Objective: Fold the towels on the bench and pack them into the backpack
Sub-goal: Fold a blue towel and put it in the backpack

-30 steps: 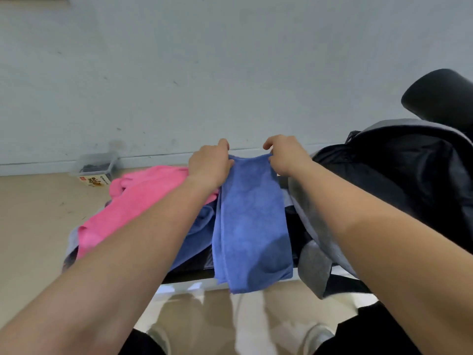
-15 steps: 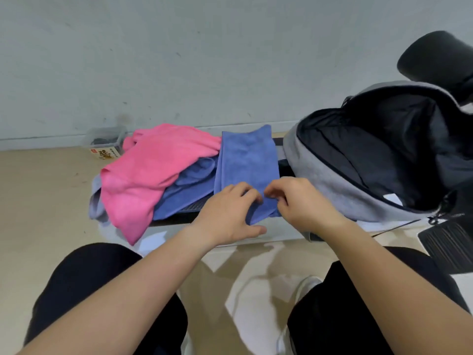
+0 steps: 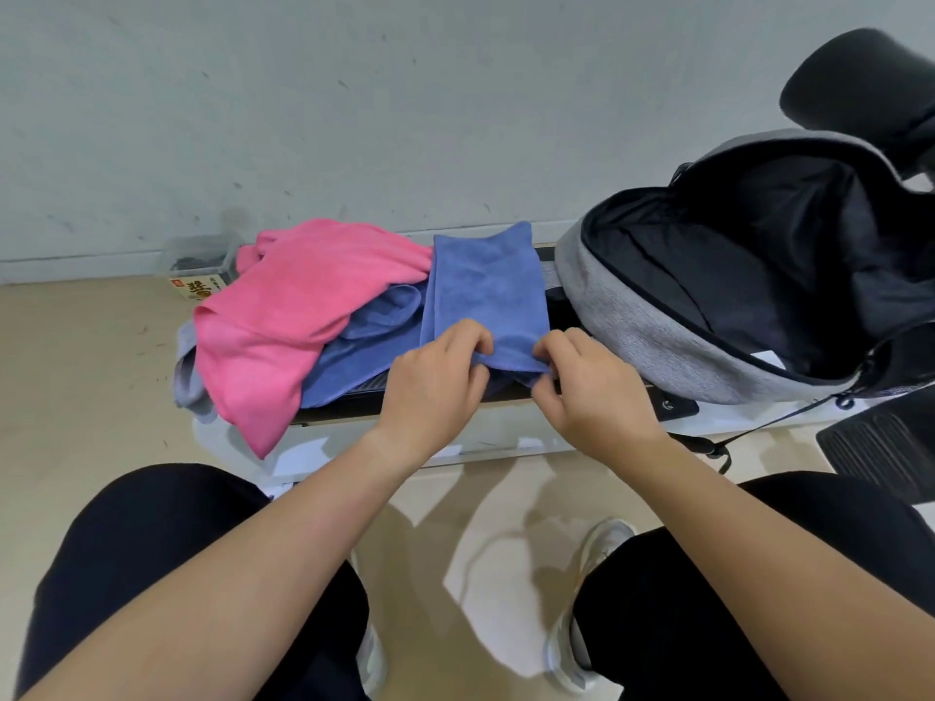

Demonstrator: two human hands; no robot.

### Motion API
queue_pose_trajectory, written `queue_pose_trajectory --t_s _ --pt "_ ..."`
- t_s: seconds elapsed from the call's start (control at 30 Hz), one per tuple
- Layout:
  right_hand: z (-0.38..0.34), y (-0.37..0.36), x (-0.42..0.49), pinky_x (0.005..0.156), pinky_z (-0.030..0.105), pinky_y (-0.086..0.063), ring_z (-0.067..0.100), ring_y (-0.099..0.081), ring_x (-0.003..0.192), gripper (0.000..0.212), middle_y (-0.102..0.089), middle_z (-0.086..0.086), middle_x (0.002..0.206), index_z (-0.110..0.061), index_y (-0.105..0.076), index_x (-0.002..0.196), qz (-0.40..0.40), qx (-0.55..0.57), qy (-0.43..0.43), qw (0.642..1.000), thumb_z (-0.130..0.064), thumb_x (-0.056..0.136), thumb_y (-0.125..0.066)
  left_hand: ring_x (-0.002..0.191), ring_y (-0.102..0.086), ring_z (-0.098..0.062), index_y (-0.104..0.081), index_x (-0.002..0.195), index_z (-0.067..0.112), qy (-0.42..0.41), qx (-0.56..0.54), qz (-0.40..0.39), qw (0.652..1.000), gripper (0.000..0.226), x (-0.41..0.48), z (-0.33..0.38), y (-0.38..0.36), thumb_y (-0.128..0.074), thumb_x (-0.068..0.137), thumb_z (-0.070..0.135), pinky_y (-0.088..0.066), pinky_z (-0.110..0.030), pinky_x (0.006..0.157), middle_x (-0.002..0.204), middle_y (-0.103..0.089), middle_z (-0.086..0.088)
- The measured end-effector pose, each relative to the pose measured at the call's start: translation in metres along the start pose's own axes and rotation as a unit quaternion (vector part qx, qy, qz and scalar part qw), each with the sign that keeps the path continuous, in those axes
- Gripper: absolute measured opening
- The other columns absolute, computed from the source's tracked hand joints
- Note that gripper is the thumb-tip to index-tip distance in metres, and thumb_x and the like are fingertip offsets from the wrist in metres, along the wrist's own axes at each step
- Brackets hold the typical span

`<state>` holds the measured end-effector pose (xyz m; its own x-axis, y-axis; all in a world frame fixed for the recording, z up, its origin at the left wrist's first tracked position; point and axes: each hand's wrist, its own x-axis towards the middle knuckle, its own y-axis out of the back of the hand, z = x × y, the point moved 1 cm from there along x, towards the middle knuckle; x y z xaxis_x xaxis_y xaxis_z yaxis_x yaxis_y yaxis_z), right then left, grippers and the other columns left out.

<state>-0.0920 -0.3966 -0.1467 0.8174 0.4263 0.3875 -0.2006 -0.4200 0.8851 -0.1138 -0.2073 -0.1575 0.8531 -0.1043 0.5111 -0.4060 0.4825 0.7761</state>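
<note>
- Blue folded towel (image 3: 485, 290): lies flat as a long strip on the bench (image 3: 455, 437), just left of the backpack; its near edge reaches the bench's front rim.
- Left hand (image 3: 435, 392): fingers (image 3: 470, 336) curled over the near left corner of the blue folded towel, pinching the cloth.
- Right hand (image 3: 592, 392): thumb and fingers clenched on the near right corner of the same towel, at the side nearest the backpack.
- Grey backpack (image 3: 652, 326): lies on the right end of the bench, its main compartment unzipped wide and its black lining exposed; no towel can be seen inside it.
- Pink towel (image 3: 298, 316): unfolded and crumpled, well left of the backpack, one end hanging over the front of the bench.
- Second blue towel (image 3: 364, 356): unfolded, partly under the pink towel and touching the folded strip on the side away from the backpack.
- Grey cloth (image 3: 187, 376): only an edge shows under the pink towel, farthest from the backpack.
- Clear plastic box (image 3: 200, 265): on the floor by the wall, beyond the pink towel.
- Black chair (image 3: 860, 88): rises behind the backpack.
</note>
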Motion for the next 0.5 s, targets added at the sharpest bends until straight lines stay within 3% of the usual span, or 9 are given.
queue_pose_trajectory --t_s 0.17,0.37,0.5 --pt "-0.004 -0.0035 -0.0011 0.051 0.033 -0.04 0.015 -0.045 0.072 0.024 -0.043 -0.01 0.086 -0.019 -0.05 0.087 -0.024 0.025 0.016 0.999 -0.036 0.079 -0.066 0.075 -0.066 -0.032 -0.039 0.097 0.031 0.03 -0.064 0.004 0.997 0.021 0.0044 0.001 0.0046 -0.047 0.084 0.016 -0.049 -0.046 0.062 0.101 -0.072 0.008" --pt "-0.006 0.0002 -0.0036 0.055 0.038 -0.038 0.036 -0.054 0.067 0.019 -0.052 0.0 0.072 -0.016 -0.046 0.102 -0.027 -0.029 -0.092 0.995 -0.025 0.088 -0.056 0.069 -0.064 -0.033 -0.036 0.098 0.032 0.004 -0.002 0.0 1.0 0.023 0.0034 -0.0012 0.0069 -0.043 0.082 0.017 -0.049 -0.045 0.056 0.1 -0.074 0.007" --pt "-0.0101 0.0017 -0.0072 0.058 0.039 -0.039 0.038 -0.055 0.066 0.023 -0.053 0.004 0.069 -0.017 -0.043 0.111 -0.056 -0.027 -0.106 0.992 -0.023 0.091 -0.052 0.077 -0.066 -0.028 -0.039 0.099 0.031 -0.012 0.03 -0.021 0.999 0.025 0.0036 -0.0043 0.0076 -0.046 0.082 0.014 -0.05 -0.045 0.056 0.098 -0.073 0.006"
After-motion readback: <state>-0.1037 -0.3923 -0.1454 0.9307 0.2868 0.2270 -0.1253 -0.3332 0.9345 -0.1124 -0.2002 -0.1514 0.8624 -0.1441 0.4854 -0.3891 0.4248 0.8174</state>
